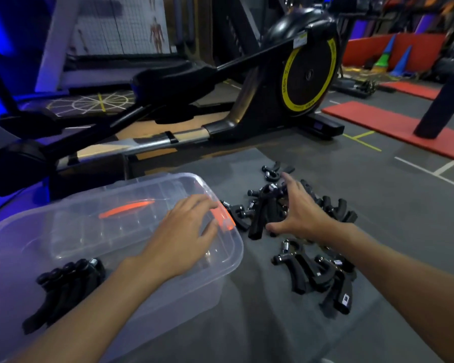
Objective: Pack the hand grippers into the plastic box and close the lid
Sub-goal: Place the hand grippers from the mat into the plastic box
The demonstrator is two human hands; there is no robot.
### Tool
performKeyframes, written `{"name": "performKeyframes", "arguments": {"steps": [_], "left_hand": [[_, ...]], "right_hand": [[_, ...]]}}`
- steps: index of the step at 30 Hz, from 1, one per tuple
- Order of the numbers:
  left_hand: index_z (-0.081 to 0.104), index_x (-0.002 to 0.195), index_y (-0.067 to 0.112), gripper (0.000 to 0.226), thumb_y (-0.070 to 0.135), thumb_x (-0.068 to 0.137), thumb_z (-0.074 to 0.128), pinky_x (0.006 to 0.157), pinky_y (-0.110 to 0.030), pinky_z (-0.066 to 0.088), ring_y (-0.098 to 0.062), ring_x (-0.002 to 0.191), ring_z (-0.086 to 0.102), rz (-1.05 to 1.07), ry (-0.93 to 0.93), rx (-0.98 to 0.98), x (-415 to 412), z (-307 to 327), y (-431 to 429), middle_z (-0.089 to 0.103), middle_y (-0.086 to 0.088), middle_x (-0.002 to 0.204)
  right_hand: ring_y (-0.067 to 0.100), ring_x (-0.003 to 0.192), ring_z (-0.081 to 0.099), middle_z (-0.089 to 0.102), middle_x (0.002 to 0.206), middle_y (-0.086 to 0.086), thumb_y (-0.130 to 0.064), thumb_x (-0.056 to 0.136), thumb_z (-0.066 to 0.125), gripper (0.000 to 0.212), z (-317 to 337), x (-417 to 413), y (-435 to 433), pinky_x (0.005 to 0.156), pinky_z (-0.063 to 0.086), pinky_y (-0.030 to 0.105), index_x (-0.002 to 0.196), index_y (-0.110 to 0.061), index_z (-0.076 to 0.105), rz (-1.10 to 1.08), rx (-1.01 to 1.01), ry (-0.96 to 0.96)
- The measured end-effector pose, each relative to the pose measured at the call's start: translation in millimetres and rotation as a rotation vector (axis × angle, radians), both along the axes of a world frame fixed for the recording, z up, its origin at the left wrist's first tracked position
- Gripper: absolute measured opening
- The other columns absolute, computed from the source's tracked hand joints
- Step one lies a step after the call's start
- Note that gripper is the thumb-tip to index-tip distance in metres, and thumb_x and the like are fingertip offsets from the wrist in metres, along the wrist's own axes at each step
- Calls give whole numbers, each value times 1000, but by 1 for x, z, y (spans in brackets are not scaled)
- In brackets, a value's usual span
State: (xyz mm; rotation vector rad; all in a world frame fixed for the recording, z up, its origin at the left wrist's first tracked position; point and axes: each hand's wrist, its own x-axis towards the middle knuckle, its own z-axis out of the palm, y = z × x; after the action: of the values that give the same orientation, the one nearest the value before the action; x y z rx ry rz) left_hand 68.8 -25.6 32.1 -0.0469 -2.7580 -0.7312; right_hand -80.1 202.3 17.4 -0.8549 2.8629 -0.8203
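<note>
A clear plastic box (228, 247) with orange latches sits at the left on a grey cloth. Several black hand grippers (63, 286) stand packed side by side in its near left end. My left hand (184, 237) hovers over the box's right end, fingers spread, holding nothing. A loose pile of black hand grippers (268, 213) lies on the cloth right of the box. My right hand (296, 208) spreads open over this pile, fingers touching the top ones. A second heap of grippers (323, 276) lies nearer me. The lid is not clearly visible.
The grey cloth (247, 323) covers the work surface. Behind it stands a black elliptical trainer (294, 82) with a yellow-rimmed wheel. Red floor mats (378, 119) and a dark post (440, 108) are at the right.
</note>
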Motion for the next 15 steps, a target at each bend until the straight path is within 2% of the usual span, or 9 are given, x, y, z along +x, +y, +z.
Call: {"name": "performKeyframes", "arguments": {"steps": [2,4,6,9,10,13,14,15], "left_hand": [[61,119,23,36,35,88,46,104,-36,40,-14,119,51,24,59,63,-2,12,-8,56,9,125],[63,116,22,27,27,90,55,100,-30,41,-10,115,54,59,114,115,-2,26,-18,59,11,119],[63,115,24,25,24,90,61,96,-26,42,-5,110,54,95,152,175,3,40,-29,59,13,116],[65,112,26,23,25,89,65,89,-28,48,-1,102,56,146,194,268,15,56,-45,62,17,106],[65,111,27,23,26,88,66,86,-29,49,0,100,57,164,201,296,19,58,-51,62,18,102],[65,106,32,22,30,85,71,83,-35,55,-1,97,61,219,216,355,29,59,-73,65,15,99],[65,104,33,22,31,84,72,83,-37,56,-2,96,62,236,222,368,33,59,-81,66,14,97],[65,102,33,21,32,82,74,83,-37,56,-3,95,63,256,226,377,36,60,-88,67,14,96]], "right_hand": [[21,137,38,20,154,1,-41,61,86,126,27,6,-8,109,36,31,154,-23,2,40,-46,49],[19,131,46,21,152,-3,-41,60,87,127,52,17,-20,106,44,38,153,-28,1,102,-88,81],[15,126,50,24,149,-4,-42,58,88,129,74,31,-36,104,46,34,153,-28,1,168,-117,125],[14,133,42,24,150,-4,-49,56,85,131,95,51,-65,109,41,34,153,-26,1,281,-148,155],[13,135,39,23,151,-5,-46,58,87,131,99,57,-75,110,38,30,153,-26,-1,316,-148,144],[-4,132,26,22,152,-6,-38,63,89,132,104,75,-109,101,22,-1,154,-23,-6,407,-154,123],[-7,130,22,21,153,-6,-37,63,88,133,104,82,-121,98,18,-6,154,-23,-8,433,-157,126],[-6,132,20,21,154,-6,-38,64,88,133,104,89,-133,100,18,-4,154,-24,-9,463,-161,124]]}}
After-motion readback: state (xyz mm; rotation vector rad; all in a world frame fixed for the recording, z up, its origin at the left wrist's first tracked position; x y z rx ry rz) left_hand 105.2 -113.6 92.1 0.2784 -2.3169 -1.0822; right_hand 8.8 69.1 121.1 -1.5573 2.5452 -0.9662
